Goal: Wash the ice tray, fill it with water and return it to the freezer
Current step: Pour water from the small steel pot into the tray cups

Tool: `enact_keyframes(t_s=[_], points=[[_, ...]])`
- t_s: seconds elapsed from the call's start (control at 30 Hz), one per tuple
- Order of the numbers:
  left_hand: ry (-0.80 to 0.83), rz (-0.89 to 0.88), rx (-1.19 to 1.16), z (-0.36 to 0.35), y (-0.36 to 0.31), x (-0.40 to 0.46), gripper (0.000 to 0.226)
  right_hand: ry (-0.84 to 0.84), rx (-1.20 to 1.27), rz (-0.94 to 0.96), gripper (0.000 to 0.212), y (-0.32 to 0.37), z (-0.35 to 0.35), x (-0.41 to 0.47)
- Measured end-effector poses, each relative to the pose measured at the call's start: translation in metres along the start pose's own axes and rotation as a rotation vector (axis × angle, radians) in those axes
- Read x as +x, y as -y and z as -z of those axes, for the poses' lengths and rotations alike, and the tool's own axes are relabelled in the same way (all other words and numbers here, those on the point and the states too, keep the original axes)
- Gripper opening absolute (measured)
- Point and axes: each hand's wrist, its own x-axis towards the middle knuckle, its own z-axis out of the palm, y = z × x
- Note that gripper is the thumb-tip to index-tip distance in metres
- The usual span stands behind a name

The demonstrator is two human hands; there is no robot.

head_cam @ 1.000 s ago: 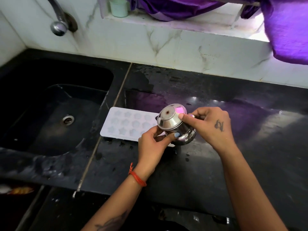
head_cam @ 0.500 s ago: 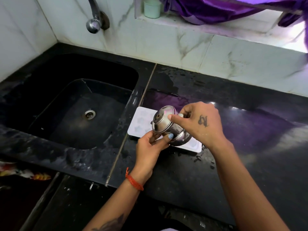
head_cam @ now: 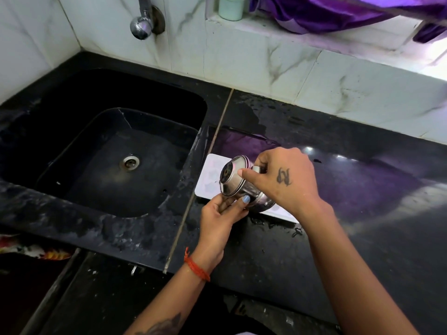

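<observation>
The white rectangular plastic ice tray [head_cam: 211,180] is lying flat on the wet black stone counter [head_cam: 362,213], just right of the deep black sink [head_cam: 108,153]. The small lidded steel pot [head_cam: 238,183], tilted, is hanging over the tray and hiding its middle. The left hand [head_cam: 221,213] is gripping the pot from below; the right hand [head_cam: 283,177] is curling over it from above. The counter's right stretch is lying open. The tray's moulds are reading faintly.
</observation>
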Motion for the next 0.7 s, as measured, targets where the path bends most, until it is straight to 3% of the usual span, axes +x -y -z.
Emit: enact_keyframes(t_s=[0.3, 0.47, 0.7], points=[[-0.031, -0.072, 0.109, 0.0, 0.001, 0.002, 0.019, -0.032, 0.213, -0.124, 0.038, -0.016, -0.006, -0.005], [-0.046, -0.113, 0.259, 0.0, 0.001, 0.003, 0.039, -0.052, 0.36, -0.228, 0.033, -0.027, -0.008, -0.012], [0.009, -0.064, 0.197, -0.01, 0.001, 0.001, 0.028, -0.097, 0.32, -0.246, 0.033, -0.032, -0.005, -0.02]])
